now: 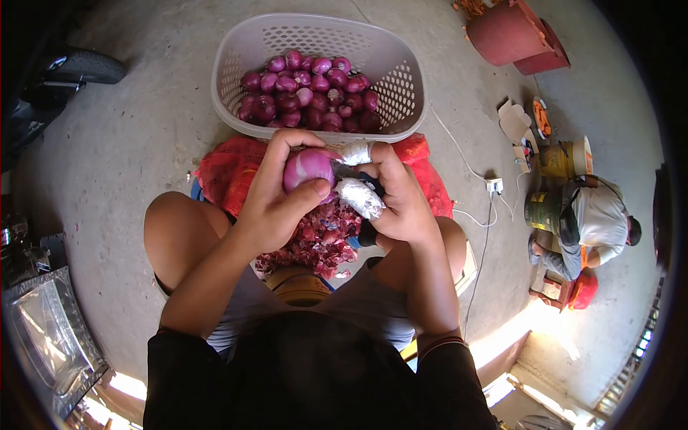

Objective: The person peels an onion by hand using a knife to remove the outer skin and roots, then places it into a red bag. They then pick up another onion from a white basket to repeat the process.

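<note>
My left hand (276, 188) is closed around a purple-red onion (308, 169), its thumb pressed on the near side. Close against the onion's right side is my right hand (394, 190), with its thumb and index finger wrapped in silvery-white tape. Its fingers curl around what looks like a small knife (370, 180), dark and mostly hidden by the hand. Below both hands lies a heap of red onion skins (312, 244) between my knees. Beyond them stands a grey perforated plastic basket (222, 72) holding many onions with smooth, shiny surfaces.
Red mesh sacking (229, 172) lies under the basket's near edge. To the right are a power strip (494, 185) with cables, an opened carton (514, 122) and buckets (559, 159). Another person (598, 218) sits bent there. A wheel (86, 66) is at the left.
</note>
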A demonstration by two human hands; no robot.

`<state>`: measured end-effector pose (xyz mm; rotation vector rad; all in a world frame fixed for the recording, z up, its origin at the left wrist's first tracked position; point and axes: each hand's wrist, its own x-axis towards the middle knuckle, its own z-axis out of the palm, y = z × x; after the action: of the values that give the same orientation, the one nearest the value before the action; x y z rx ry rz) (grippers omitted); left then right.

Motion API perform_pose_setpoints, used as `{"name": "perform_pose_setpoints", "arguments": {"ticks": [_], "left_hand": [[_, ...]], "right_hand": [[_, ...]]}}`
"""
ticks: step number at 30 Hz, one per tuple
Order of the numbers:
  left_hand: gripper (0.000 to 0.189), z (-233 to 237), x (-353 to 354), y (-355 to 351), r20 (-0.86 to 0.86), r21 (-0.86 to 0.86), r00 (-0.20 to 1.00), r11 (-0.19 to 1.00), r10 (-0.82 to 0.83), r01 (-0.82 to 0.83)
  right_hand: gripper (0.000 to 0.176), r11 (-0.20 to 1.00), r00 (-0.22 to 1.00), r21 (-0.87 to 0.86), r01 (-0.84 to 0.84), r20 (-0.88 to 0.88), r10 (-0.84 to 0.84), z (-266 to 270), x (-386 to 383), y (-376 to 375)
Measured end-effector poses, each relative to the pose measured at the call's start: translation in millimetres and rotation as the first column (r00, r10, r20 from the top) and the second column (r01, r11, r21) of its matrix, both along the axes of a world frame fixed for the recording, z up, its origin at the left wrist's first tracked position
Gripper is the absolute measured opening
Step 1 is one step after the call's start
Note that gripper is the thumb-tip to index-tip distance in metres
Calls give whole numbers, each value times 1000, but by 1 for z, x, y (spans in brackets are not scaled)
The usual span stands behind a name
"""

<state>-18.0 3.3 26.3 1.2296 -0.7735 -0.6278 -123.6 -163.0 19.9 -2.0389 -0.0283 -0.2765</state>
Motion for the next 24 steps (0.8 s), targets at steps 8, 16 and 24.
{"name": "perform_pose_setpoints", "arguments": {"ticks": [8,16,24], "left_hand": [[41,-4,1,0,-56,-30,998,1000,-9,7],[43,-1,0,0,-113,-45,994,999,-7,2],[43,-7,0,0,-72,-39,997,999,1,-4]], "right_hand": [[46,974,999,225,35,-40,-27,4,-1,3],[53,991,992,136,13,-123,4,11,-4,4],[44,994,998,113,-9,64,2,-4,3,3]]}}
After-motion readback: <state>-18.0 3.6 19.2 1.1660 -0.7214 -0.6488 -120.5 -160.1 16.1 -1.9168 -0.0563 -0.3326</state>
